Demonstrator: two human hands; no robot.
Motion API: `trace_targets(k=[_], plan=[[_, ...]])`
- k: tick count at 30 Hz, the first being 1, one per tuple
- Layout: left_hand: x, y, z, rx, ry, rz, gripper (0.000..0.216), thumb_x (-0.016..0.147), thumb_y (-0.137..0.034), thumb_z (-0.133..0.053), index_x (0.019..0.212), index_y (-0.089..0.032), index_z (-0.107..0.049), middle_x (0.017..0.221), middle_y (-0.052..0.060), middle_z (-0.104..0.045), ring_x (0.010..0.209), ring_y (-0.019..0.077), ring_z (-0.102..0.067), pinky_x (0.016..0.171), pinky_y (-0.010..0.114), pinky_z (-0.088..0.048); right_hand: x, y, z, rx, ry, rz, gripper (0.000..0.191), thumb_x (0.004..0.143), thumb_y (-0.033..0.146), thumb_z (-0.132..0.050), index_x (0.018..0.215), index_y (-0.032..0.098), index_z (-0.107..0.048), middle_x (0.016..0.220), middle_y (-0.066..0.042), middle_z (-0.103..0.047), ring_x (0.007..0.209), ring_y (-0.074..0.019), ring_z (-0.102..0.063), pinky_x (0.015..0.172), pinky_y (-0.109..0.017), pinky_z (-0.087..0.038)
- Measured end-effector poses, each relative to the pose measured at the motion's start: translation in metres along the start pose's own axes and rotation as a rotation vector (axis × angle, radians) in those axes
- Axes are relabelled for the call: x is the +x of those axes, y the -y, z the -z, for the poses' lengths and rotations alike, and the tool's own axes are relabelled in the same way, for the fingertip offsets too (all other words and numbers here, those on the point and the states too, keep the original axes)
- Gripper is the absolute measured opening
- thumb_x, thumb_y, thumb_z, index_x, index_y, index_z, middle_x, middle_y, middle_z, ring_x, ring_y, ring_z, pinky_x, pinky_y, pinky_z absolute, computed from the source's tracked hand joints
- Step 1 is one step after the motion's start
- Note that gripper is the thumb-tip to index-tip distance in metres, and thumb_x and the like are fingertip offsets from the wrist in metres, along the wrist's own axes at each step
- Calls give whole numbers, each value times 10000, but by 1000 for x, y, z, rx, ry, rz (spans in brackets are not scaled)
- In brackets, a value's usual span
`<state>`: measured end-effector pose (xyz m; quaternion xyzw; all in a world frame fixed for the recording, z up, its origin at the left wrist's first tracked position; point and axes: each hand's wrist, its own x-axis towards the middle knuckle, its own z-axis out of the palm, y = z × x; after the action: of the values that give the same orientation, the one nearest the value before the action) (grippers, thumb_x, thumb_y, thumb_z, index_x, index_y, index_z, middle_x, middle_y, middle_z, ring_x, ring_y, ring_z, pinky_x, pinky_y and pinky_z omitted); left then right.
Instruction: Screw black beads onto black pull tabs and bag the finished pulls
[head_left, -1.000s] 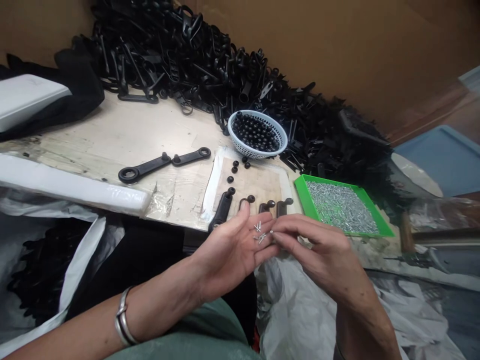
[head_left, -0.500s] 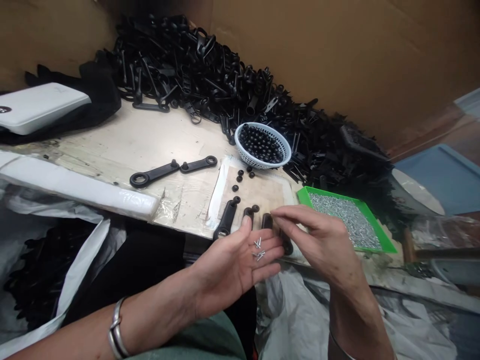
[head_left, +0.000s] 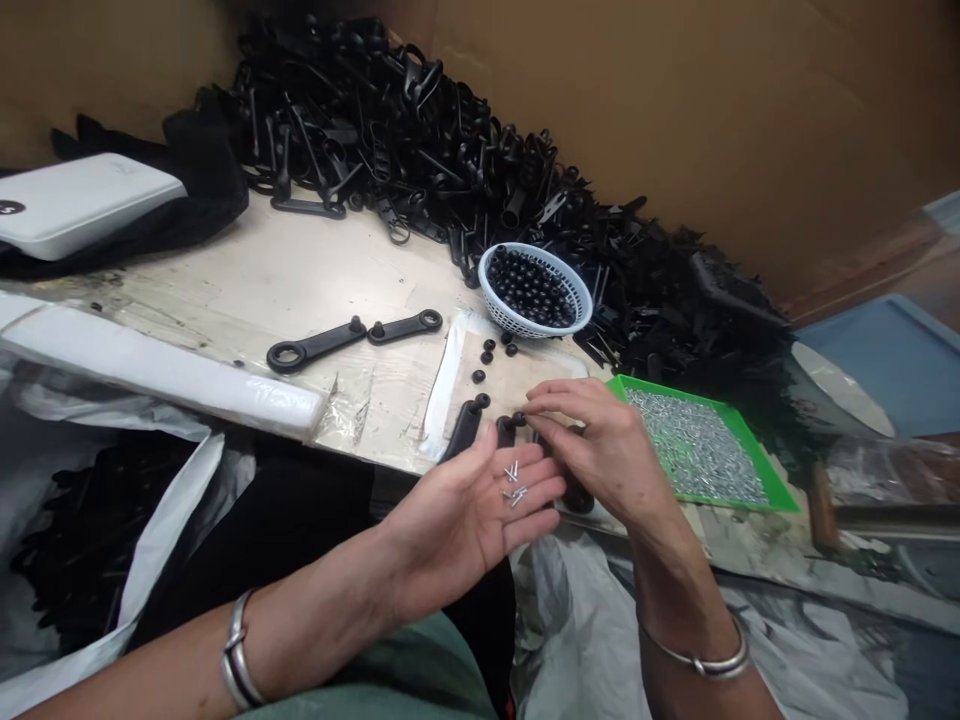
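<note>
My left hand (head_left: 465, 510) lies palm up with its fingers stretched out, and several small silver metal pins (head_left: 514, 492) rest loose on the fingers. Just beyond it, my right hand (head_left: 600, 450) is closed in a pinch, thumb and forefinger at a small round black cap (head_left: 519, 418). That cap sits by the end of a black plastic lever (head_left: 505, 432), which is partly hidden by my left hand. To its left lies another black lever (head_left: 463, 430) with a cap (head_left: 482, 401) at its tip. More levers are mostly covered by my right hand.
Loose black caps (head_left: 478, 377) lie near a pale blue basket (head_left: 585, 300) full of similar pieces. A green tray (head_left: 780, 490) of silver pins stands at right. Two black levers (head_left: 322, 345) lie left. Behind rises a pile of black plastic parts (head_left: 420, 150); a white box (head_left: 90, 205) is far left.
My right hand has moved left and slightly away from me, bringing its fingertips to the black cap. My left hand stays palm up with the pins. The view has shifted slightly.
</note>
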<state>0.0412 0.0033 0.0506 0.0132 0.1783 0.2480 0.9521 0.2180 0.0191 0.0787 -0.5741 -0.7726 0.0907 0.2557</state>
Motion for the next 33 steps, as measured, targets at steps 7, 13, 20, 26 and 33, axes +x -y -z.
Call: trace_targets(k=[7, 13, 20, 26, 33], plan=[[-1, -2, 1, 1, 28, -7, 548, 973, -509, -417, 1255, -62, -560, 1388, 174, -508, 1346, 288, -414, 1123, 412, -327, -5, 5, 4, -56, -15, 15, 117, 873, 146, -617, 919, 200, -711, 1002, -41, -680, 968, -211, -581, 861, -382, -467], [0, -1, 0, 35, 136, -54, 534, 1006, -470, -339, 1313, -74, -523, 1378, 163, -510, 1366, 259, -377, 1157, 398, -255, -28, 29, 16, 66, 37, 31, 128, 896, 126, -609, 959, 210, -682, 967, -23, -653, 935, -161, -570, 821, -317, -461], [1, 5, -2, 78, 255, -111, 587, 1017, -484, -231, 1283, -68, -549, 1280, 162, -572, 1274, 237, -477, 1143, 375, -265, -44, 42, -1, 110, 25, 95, 175, 896, 65, -580, 1005, 179, -655, 980, -40, -638, 936, -164, -541, 799, -325, -465], [0, 5, 3, 63, 228, -107, 524, 1020, -447, -282, 1272, -75, -552, 1288, 155, -566, 1286, 237, -468, 1147, 391, -263, -40, 39, 5, 150, 46, 43, 151, 920, 83, -553, 975, 194, -640, 967, -12, -631, 939, -136, -554, 819, -280, -451], [-5, 6, 4, 136, 133, 17, 621, 981, -546, -341, 1337, -59, -491, 1412, 186, -469, 1376, 289, -372, 1149, 417, -265, -2, 29, 2, -32, -5, 81, 82, 896, 105, -603, 873, 173, -643, 875, -11, -638, 877, -155, -548, 797, -283, -424]])
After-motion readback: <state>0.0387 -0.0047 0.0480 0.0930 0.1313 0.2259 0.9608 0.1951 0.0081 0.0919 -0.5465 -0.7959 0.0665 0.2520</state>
